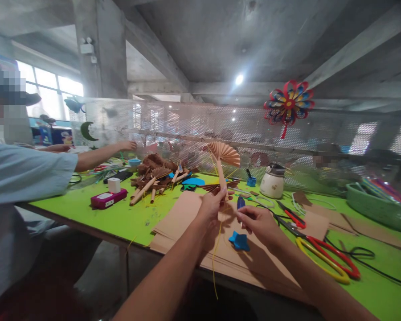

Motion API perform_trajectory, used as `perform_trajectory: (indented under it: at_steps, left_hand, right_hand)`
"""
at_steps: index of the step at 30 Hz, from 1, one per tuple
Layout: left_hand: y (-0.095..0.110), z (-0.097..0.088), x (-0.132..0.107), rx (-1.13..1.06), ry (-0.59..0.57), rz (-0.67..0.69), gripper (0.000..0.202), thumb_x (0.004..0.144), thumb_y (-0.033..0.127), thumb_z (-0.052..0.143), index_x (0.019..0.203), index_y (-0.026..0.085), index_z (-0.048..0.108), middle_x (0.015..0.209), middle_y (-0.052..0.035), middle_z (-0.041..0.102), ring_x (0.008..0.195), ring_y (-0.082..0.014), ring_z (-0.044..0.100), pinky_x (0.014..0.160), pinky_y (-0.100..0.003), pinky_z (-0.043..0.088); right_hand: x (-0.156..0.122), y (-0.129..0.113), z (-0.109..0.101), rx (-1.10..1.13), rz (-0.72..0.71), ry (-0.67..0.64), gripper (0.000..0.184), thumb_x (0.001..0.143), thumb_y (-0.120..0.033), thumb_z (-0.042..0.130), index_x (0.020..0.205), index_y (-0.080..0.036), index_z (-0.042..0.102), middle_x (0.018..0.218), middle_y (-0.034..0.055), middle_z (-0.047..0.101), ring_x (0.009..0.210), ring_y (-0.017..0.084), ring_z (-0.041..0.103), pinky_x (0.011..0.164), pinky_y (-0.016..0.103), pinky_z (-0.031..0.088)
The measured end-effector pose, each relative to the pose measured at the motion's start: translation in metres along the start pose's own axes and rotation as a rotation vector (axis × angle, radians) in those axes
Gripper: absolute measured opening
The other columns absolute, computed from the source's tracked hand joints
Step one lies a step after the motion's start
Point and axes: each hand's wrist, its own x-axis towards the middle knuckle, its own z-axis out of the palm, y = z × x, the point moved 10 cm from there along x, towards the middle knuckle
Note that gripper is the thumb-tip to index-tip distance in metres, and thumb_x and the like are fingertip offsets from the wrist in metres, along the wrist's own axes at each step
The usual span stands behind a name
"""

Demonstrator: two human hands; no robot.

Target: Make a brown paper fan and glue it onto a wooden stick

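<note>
My left hand (212, 206) is closed round the stem of a brown paper fan (223, 153) and holds it upright above the sheets of brown paper (180, 218). My right hand (257, 223) is pinched shut close to the stem's lower end, on something I cannot make out; a thin yellow strand (215, 254) hangs down from between the hands. A small blue star shape (239, 240) lies on the paper just below my right hand.
A green table (127, 216) holds a pile of finished brown fans (153, 176), large red and yellow scissors (324, 254), a white glue pot (272, 181), a pink box (108, 197) and a green basket (377, 207). A person in a pale shirt (23, 178) works at the left. A mesh screen (194, 129) backs the table.
</note>
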Motion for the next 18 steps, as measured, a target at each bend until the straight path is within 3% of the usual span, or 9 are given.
perform_trajectory:
  at_steps: [5, 8, 13, 18]
  left_hand:
    - [0.004, -0.003, 0.001, 0.076, -0.004, 0.035, 0.034, 0.066, 0.040, 0.070, 0.085, 0.012, 0.071, 0.094, -0.0091, 0.070, 0.081, -0.0188, 0.061, 0.072, -0.028, 0.045]
    - [0.008, 0.001, -0.002, 0.031, -0.018, 0.051, 0.032, 0.065, 0.038, 0.071, 0.084, 0.012, 0.071, 0.093, -0.0103, 0.070, 0.089, -0.0225, 0.061, 0.078, -0.032, 0.046]
    - [0.012, 0.012, -0.008, -0.042, -0.073, 0.054, 0.030, 0.064, 0.035, 0.073, 0.082, 0.012, 0.070, 0.087, -0.0107, 0.070, 0.091, -0.0236, 0.062, 0.083, -0.036, 0.046]
    - [0.014, 0.020, -0.012, -0.057, -0.139, 0.072, 0.031, 0.063, 0.034, 0.075, 0.081, 0.010, 0.067, 0.082, -0.0083, 0.068, 0.078, -0.0176, 0.063, 0.078, -0.032, 0.047]
  right_hand:
    - [0.011, 0.008, 0.003, 0.286, 0.032, 0.145, 0.032, 0.068, -0.043, 0.064, 0.078, -0.013, 0.067, 0.059, 0.0003, 0.057, 0.048, 0.010, 0.045, 0.047, 0.024, 0.037]
    - [0.019, 0.018, 0.010, 0.393, 0.068, 0.181, 0.037, 0.062, -0.044, 0.069, 0.082, -0.013, 0.067, 0.072, 0.0053, 0.063, 0.058, 0.014, 0.052, 0.049, 0.025, 0.041]
    - [0.023, 0.018, -0.005, 0.268, 0.020, 0.330, 0.048, 0.060, -0.048, 0.070, 0.093, -0.014, 0.065, 0.094, 0.0111, 0.066, 0.075, 0.021, 0.059, 0.059, 0.030, 0.047]
    - [0.019, 0.003, -0.026, 0.150, -0.056, 0.382, 0.038, 0.073, -0.050, 0.059, 0.076, -0.013, 0.067, 0.072, 0.0066, 0.064, 0.068, 0.018, 0.054, 0.061, 0.029, 0.043]
